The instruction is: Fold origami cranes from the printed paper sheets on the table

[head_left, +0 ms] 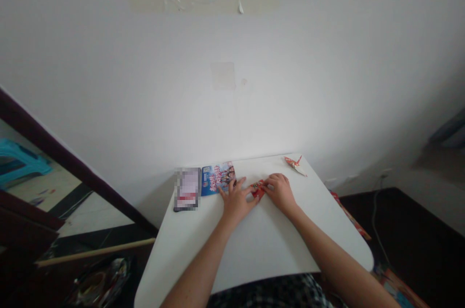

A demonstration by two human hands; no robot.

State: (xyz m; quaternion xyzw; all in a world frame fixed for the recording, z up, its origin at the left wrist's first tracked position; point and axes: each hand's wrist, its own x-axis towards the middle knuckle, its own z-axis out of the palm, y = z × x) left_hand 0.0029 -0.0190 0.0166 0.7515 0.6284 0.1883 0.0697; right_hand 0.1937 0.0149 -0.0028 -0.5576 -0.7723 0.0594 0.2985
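A small piece of red printed paper (257,188), apparently folded, is between my two hands on the white table (265,245). Thumb and index finger of my left hand (236,197) grip its left side, while the other fingers spread towards a blue printed booklet (210,183). My right hand (280,191) pinches the right end of the paper with curled fingers. Farther back on the right lies a red and white folded paper crane (296,164). The exact folds under my fingertips are too small to make out.
Left of the booklet is a phone-like object with a pixelated face (188,189). A white wall (236,119) rises behind the table. A dark-framed mirror or opening (90,192) leans at left, near a bag of odds and ends (98,284). A cable (375,221) hangs at right.
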